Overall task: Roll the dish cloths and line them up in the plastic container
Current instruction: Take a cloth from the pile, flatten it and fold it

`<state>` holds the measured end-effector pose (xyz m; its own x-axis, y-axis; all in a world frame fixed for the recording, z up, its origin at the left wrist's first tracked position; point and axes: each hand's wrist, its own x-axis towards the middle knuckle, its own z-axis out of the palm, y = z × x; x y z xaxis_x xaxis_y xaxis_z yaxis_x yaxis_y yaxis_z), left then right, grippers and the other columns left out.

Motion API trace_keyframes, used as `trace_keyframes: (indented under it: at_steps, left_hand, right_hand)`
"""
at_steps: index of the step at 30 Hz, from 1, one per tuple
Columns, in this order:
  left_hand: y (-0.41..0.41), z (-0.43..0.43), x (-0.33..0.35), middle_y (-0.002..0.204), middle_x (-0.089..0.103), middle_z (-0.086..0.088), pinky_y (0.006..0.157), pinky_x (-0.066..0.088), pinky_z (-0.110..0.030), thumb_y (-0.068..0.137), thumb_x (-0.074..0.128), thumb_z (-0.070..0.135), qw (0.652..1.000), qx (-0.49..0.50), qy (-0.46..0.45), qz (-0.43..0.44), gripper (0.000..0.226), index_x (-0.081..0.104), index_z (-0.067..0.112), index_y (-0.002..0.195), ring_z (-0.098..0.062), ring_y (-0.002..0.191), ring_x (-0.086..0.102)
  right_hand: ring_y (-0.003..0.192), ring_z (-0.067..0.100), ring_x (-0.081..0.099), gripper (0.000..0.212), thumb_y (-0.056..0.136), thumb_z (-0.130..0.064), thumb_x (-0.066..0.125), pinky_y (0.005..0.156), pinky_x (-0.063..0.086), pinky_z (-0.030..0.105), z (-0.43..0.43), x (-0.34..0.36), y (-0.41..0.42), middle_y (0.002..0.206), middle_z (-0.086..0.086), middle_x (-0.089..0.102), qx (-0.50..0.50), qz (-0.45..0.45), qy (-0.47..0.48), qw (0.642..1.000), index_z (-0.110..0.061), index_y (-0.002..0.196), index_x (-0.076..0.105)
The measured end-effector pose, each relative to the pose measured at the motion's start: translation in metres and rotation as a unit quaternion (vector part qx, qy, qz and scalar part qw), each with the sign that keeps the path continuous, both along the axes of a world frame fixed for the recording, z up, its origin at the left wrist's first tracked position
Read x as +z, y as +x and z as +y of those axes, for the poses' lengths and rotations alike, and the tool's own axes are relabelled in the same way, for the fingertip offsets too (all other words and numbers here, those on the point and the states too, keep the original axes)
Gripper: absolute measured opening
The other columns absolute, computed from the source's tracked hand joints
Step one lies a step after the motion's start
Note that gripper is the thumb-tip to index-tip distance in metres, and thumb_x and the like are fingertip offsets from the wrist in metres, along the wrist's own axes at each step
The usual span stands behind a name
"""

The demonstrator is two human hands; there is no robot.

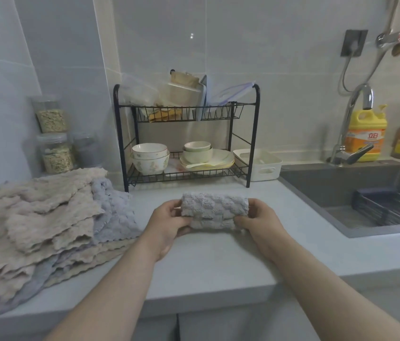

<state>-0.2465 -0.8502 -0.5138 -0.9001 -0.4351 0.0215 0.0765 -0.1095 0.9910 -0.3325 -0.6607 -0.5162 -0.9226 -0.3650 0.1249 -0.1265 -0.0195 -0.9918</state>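
Both hands, left hand (169, 222) and right hand (259, 221), squeeze the soft, light rolled cloth (213, 212) by its ends; it could unroll if let go

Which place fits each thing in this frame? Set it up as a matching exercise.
1 rolled grey cloth
2 white container
3 yellow bottle
4 cloth pile

A behind the sink, by the tap
B between left hand and right hand
C left end of the counter
D right of the rack

Pairs: 1-B, 2-D, 3-A, 4-C
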Motion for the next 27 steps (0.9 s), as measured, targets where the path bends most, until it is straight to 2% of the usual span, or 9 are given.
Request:
trace_keyframes:
  at_steps: [5,8,10,12,14,17,20,24,27]
  left_hand:
    - [-0.001,0.002,-0.003,0.087,0.073,-0.004,0.068,0.056,-0.019,0.074,0.061,-0.024,0.999,0.013,-0.043,0.008,0.041,0.066,0.012,0.091,-0.009,0.076,0.069]
    - [-0.004,-0.002,-0.007,0.090,0.075,-0.006,0.076,0.056,-0.025,0.074,0.060,-0.023,0.998,0.016,-0.054,0.008,0.041,0.068,0.011,0.094,-0.015,0.086,0.071]
    - [-0.005,-0.003,-0.009,0.096,0.075,-0.007,0.084,0.053,-0.033,0.079,0.057,-0.020,0.997,0.021,-0.070,0.006,0.038,0.069,0.011,0.096,-0.021,0.094,0.070]
    - [-0.007,-0.003,-0.011,0.097,0.075,-0.006,0.080,0.054,-0.032,0.084,0.056,-0.015,0.996,0.033,-0.079,0.005,0.034,0.070,0.014,0.095,-0.021,0.092,0.070]
    - [-0.009,-0.002,-0.007,0.093,0.075,-0.003,0.069,0.055,-0.025,0.088,0.055,-0.009,0.996,0.044,-0.080,-0.004,0.033,0.071,0.019,0.094,-0.016,0.080,0.070]
    - [-0.008,0.003,0.002,0.087,0.075,0.006,0.065,0.052,-0.016,0.088,0.057,-0.005,0.991,0.062,-0.110,-0.036,0.031,0.071,0.022,0.093,-0.007,0.073,0.069]
    - [-0.011,0.005,0.012,0.081,0.073,0.020,0.065,0.046,-0.007,0.085,0.062,-0.003,0.985,0.065,-0.138,-0.078,0.032,0.069,0.028,0.088,0.007,0.074,0.066]
    - [-0.014,0.008,0.021,0.078,0.070,0.029,0.070,0.047,-0.013,0.083,0.065,0.001,0.969,0.063,-0.178,-0.159,0.032,0.066,0.033,0.081,0.011,0.073,0.062]
    - [-0.022,0.007,0.033,0.080,0.072,0.021,0.079,0.052,-0.026,0.083,0.064,-0.001,0.966,0.058,-0.124,-0.219,0.028,0.068,0.027,0.082,0.000,0.080,0.065]
  right_hand:
    - [0.081,0.017,0.066,0.042,0.075,0.021,0.058,0.069,0.054,0.028,-0.001,-0.004,-0.002,0.094,0.006,0.071,0.005,0.034,0.034,0.999,-0.012,0.102,0.060]
    - [0.085,0.009,0.067,0.043,0.075,0.015,0.059,0.073,0.053,0.020,-0.002,-0.007,-0.005,0.093,-0.004,0.072,0.006,0.064,0.073,0.995,-0.018,0.102,0.061]
    - [0.084,-0.005,0.063,0.041,0.080,0.005,0.058,0.070,0.046,0.008,-0.003,-0.009,-0.006,0.094,-0.014,0.069,0.010,0.088,0.106,0.990,-0.028,0.104,0.058]
    - [0.088,-0.014,0.056,0.038,0.087,-0.004,0.055,0.066,0.040,0.001,-0.003,-0.011,-0.007,0.098,-0.022,0.065,0.020,0.101,0.134,0.986,-0.036,0.108,0.053]
    - [0.092,-0.016,0.055,0.037,0.090,-0.009,0.054,0.072,0.040,0.002,-0.004,-0.010,-0.007,0.103,-0.025,0.064,0.021,0.085,0.138,0.986,-0.038,0.113,0.051]
    - [0.099,-0.011,0.058,0.039,0.090,-0.009,0.055,0.083,0.044,0.012,-0.005,-0.002,-0.005,0.107,-0.025,0.065,0.013,0.042,0.136,0.990,-0.034,0.119,0.052]
    - [0.099,-0.013,0.057,0.039,0.089,-0.005,0.055,0.080,0.041,0.003,-0.007,0.009,-0.003,0.105,-0.025,0.065,0.003,0.015,0.156,0.988,-0.033,0.118,0.053]
    - [0.086,-0.027,0.049,0.037,0.087,-0.004,0.055,0.068,0.033,-0.006,-0.010,0.024,-0.003,0.097,-0.030,0.058,-0.016,-0.010,0.218,0.976,-0.030,0.112,0.053]
    - [0.084,-0.023,0.053,0.032,0.085,-0.005,0.055,0.067,0.037,-0.003,-0.015,0.036,-0.008,0.094,-0.024,0.061,-0.014,-0.065,0.236,0.969,-0.028,0.108,0.056]
